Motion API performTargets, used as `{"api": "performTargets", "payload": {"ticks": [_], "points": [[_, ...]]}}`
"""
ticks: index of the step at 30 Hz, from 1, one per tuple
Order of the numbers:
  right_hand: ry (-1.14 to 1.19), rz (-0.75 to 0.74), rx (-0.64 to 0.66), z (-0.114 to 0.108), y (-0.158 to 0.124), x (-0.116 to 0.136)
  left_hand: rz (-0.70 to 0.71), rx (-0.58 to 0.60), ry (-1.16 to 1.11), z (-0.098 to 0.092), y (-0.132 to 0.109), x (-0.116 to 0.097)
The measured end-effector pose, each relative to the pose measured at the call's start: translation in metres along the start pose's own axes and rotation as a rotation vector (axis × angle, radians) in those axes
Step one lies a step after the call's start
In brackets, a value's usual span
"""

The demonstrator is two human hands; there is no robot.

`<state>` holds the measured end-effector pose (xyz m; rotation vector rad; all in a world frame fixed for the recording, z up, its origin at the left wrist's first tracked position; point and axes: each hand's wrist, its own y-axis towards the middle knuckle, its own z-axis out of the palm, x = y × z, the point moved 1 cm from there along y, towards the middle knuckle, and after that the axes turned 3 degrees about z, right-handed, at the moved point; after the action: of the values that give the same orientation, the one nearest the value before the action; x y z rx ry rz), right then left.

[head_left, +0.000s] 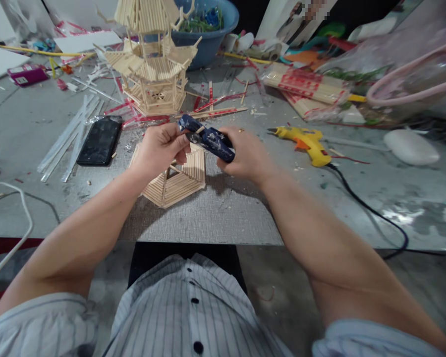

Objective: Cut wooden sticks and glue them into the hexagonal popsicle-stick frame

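My right hand (243, 153) is wrapped round a dark blue hand cutter (217, 144) with pale smears on it. A short piece of pale wooden stick (200, 130) lies across the cutter near its jaws. My left hand (163, 146) is closed in a pinch at the stick's near end, close to the cutter's tip; its fingers partly hide what they grip. Below both hands, a flat polygonal panel of wooden sticks (174, 186) with an opening in its middle lies on the table, partly covered by my left hand.
Behind stands a stick-built pagoda model (152, 69), with a blue basin (211, 42) beyond it. A black phone (99, 141) and clear glue sticks (69, 136) lie left. To the right are a yellow glue gun (305, 141) with its cord and bagged sticks (305, 84).
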<state>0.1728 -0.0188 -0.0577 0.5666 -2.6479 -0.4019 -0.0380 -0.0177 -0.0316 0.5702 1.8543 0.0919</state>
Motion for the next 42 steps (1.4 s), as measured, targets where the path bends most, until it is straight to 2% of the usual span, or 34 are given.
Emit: {"api": "performTargets", "payload": {"ticks": [8, 15, 26, 34, 42], "points": [[0.019, 0.086, 0.067, -0.002, -0.001, 0.003, 0.023, 0.001, 0.020, -0.001, 0.000, -0.001], [0.054, 0.029, 0.038, 0.003, -0.001, 0.002, -0.006, 0.002, 0.052, -0.002, 0.001, -0.001], [0.047, 0.023, 0.049, 0.001, -0.001, 0.005, 0.007, 0.003, 0.033, -0.003, 0.001, 0.002], [-0.002, 0.099, 0.046, -0.002, -0.001, 0.012, -0.002, -0.033, 0.000, -0.002, 0.002, 0.001], [-0.124, 0.189, 0.157, -0.010, 0.000, 0.025, -0.051, -0.094, -0.122, 0.000, 0.007, 0.001]]}}
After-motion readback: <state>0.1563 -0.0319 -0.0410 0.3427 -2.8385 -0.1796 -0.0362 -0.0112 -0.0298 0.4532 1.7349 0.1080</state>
